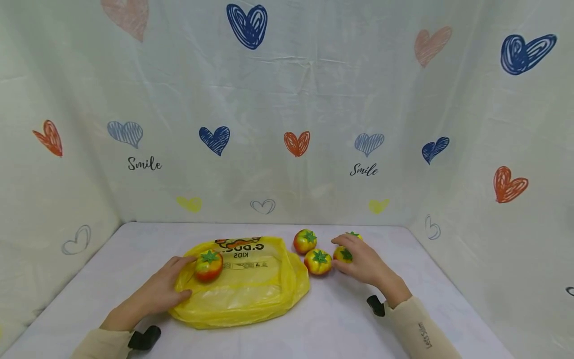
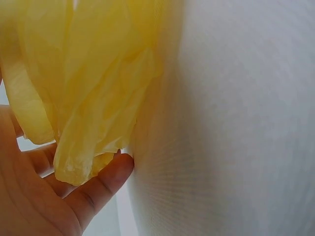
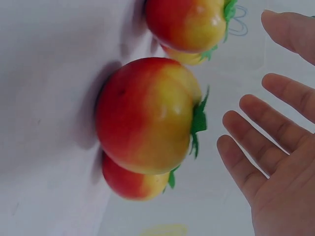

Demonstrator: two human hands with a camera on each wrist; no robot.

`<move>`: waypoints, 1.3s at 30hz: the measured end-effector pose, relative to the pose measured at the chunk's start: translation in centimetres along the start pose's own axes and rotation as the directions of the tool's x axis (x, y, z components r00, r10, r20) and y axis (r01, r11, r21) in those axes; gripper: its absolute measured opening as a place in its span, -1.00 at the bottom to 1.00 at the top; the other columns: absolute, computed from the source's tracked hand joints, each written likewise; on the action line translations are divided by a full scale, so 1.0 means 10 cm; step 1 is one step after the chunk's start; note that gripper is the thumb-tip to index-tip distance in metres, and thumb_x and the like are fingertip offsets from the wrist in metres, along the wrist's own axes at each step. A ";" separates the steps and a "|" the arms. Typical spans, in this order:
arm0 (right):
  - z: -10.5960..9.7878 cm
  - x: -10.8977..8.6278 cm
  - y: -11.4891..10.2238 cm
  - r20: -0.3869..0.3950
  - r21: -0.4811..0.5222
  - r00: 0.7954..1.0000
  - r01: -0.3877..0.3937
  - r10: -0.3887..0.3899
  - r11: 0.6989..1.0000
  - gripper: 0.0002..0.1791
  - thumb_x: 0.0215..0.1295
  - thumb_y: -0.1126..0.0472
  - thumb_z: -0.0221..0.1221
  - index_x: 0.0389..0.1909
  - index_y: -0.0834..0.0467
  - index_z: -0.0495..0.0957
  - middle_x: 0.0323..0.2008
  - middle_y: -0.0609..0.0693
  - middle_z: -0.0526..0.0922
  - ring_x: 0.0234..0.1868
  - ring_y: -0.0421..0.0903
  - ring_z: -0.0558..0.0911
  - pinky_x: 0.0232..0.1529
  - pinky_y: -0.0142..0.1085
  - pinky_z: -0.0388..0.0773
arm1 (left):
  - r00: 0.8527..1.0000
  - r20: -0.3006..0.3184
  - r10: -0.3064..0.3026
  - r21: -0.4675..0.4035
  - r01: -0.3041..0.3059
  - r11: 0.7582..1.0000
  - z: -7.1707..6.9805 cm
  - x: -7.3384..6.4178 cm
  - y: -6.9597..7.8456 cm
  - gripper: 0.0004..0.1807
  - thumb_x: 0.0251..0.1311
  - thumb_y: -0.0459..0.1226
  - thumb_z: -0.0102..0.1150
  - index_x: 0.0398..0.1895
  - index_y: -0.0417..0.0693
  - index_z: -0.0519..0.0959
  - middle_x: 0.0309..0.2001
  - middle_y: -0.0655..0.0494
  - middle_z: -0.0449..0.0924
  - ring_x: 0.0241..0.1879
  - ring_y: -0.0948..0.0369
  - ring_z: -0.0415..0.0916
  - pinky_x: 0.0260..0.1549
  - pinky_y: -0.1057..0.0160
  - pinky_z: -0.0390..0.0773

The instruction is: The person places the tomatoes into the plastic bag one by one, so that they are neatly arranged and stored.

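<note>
A yellow plastic bag [image 1: 242, 299] with dark print lies flat on the table, one red-and-yellow toy tomato [image 1: 209, 267] on top of it at the left. My left hand [image 1: 168, 284] rests at the bag's left edge, thumb and fingers spread around it; in the left wrist view, crumpled bag film [image 2: 98, 98] hangs between the fingers [image 2: 106, 182]. Right of the bag sit two more tomatoes, a front one [image 1: 318, 262] and a back one [image 1: 305, 242]. My right hand [image 1: 365, 262] hovers with fingers spread over another tomato [image 1: 343, 254], which it partly hides; the right wrist view shows that palm holding nothing.
One further tomato [image 1: 355, 235] shows behind my right hand. The white table [image 1: 332, 319] is bordered at the back and sides by a white curtain [image 1: 287, 99] printed with hearts. A black strap piece sits at each wrist.
</note>
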State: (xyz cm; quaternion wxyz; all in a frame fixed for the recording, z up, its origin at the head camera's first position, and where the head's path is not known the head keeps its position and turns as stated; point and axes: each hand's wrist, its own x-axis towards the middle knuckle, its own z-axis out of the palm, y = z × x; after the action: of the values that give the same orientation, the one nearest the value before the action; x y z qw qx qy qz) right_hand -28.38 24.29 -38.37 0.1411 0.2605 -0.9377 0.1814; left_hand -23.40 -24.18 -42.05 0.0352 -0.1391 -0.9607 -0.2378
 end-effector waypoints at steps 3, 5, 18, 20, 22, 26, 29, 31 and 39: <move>0.02 -0.01 0.05 0.012 -0.006 0.999 -0.031 0.031 1.000 -0.47 0.11 -0.03 0.32 0.11 0.04 0.50 0.13 -0.04 0.48 0.19 0.03 0.44 0.17 0.05 0.39 | 1.000 0.000 0.000 -0.002 0.000 1.000 0.00 0.00 0.00 -0.23 -0.09 -0.23 0.33 0.28 -0.17 0.30 0.14 -0.16 0.33 0.08 -0.11 0.39 0.05 -0.25 0.39; 0.03 -0.02 0.08 0.016 -0.015 0.999 -0.043 0.043 0.999 -0.44 0.11 -0.04 0.32 0.12 0.06 0.50 0.14 -0.01 0.48 0.21 0.06 0.42 0.18 0.07 0.37 | 1.000 -0.001 0.003 -0.002 -0.003 1.000 0.00 0.00 0.00 -0.23 -0.08 -0.23 0.32 0.28 -0.16 0.30 0.14 -0.16 0.33 0.08 -0.11 0.39 0.05 -0.25 0.39; 0.10 -0.05 0.26 0.032 -0.039 0.992 -0.122 0.123 0.992 -0.39 0.07 -0.03 0.35 0.15 0.09 0.49 0.16 0.07 0.42 0.17 0.10 0.41 0.17 0.10 0.37 | 1.000 0.012 -0.008 -0.014 0.008 1.000 0.00 0.00 0.01 -0.23 -0.07 -0.22 0.33 0.29 -0.16 0.29 0.14 -0.15 0.33 0.09 -0.10 0.38 0.06 -0.25 0.39; 0.10 -0.06 0.27 0.035 -0.042 0.991 -0.128 0.130 0.991 -0.39 0.06 -0.03 0.36 0.15 0.08 0.50 0.15 0.08 0.43 0.15 0.10 0.42 0.16 0.11 0.37 | 1.000 0.016 -0.013 -0.017 0.014 1.000 0.00 0.00 0.02 -0.22 -0.07 -0.22 0.34 0.29 -0.16 0.29 0.14 -0.14 0.32 0.09 -0.10 0.38 0.06 -0.25 0.38; 0.10 -0.06 0.28 0.035 -0.047 0.991 -0.129 0.131 0.991 -0.38 0.05 -0.04 0.37 0.14 0.09 0.50 0.13 0.08 0.43 0.13 0.10 0.43 0.15 0.11 0.39 | 1.000 0.017 -0.015 -0.018 0.016 1.000 0.00 0.00 0.02 -0.22 -0.07 -0.22 0.34 0.29 -0.16 0.29 0.14 -0.14 0.32 0.08 -0.09 0.38 0.06 -0.24 0.39; 0.10 -0.05 0.31 0.036 -0.071 0.990 -0.131 0.134 0.989 -0.37 0.03 -0.05 0.37 0.13 0.09 0.49 0.10 0.07 0.44 0.10 0.08 0.45 0.13 0.08 0.41 | 1.000 0.013 -0.012 -0.019 0.013 1.000 -0.01 -0.01 0.02 -0.22 -0.07 -0.22 0.33 0.29 -0.16 0.29 0.14 -0.15 0.32 0.08 -0.10 0.38 0.05 -0.25 0.39; 0.12 -0.05 0.32 0.046 -0.080 0.988 -0.145 0.149 0.986 -0.34 0.03 -0.06 0.37 0.15 0.10 0.48 0.11 0.10 0.43 0.11 0.10 0.45 0.13 0.09 0.41 | 1.000 0.008 -0.009 -0.014 0.009 1.000 -0.02 -0.01 0.02 -0.23 -0.07 -0.22 0.33 0.29 -0.16 0.29 0.14 -0.15 0.33 0.08 -0.10 0.38 0.06 -0.25 0.39; 0.13 -0.05 0.32 0.058 -0.079 0.984 -0.162 0.167 0.984 -0.32 0.03 -0.07 0.37 0.17 0.10 0.47 0.13 0.13 0.41 0.13 0.13 0.44 0.14 0.11 0.40 | 1.000 0.006 -0.007 -0.012 0.007 1.000 -0.02 -0.01 0.02 -0.23 -0.07 -0.23 0.33 0.29 -0.17 0.29 0.13 -0.15 0.33 0.08 -0.10 0.38 0.06 -0.25 0.38; 0.16 -0.06 0.32 0.085 -0.076 0.972 -0.213 0.219 0.974 -0.30 0.02 -0.08 0.37 0.20 0.07 0.46 0.18 0.16 0.38 0.17 0.15 0.41 0.15 0.13 0.38 | 1.000 0.002 -0.004 -0.012 0.004 1.000 -0.01 0.00 0.01 -0.23 -0.09 -0.24 0.32 0.28 -0.18 0.30 0.11 -0.14 0.35 0.07 -0.09 0.39 0.05 -0.25 0.39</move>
State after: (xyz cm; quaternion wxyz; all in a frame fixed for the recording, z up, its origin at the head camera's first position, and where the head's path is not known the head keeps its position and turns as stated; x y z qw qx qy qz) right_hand -29.90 26.46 -40.91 0.0852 0.1603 -0.9715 0.1523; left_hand -23.34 -24.18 -41.95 0.0327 -0.1375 -0.9595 -0.2436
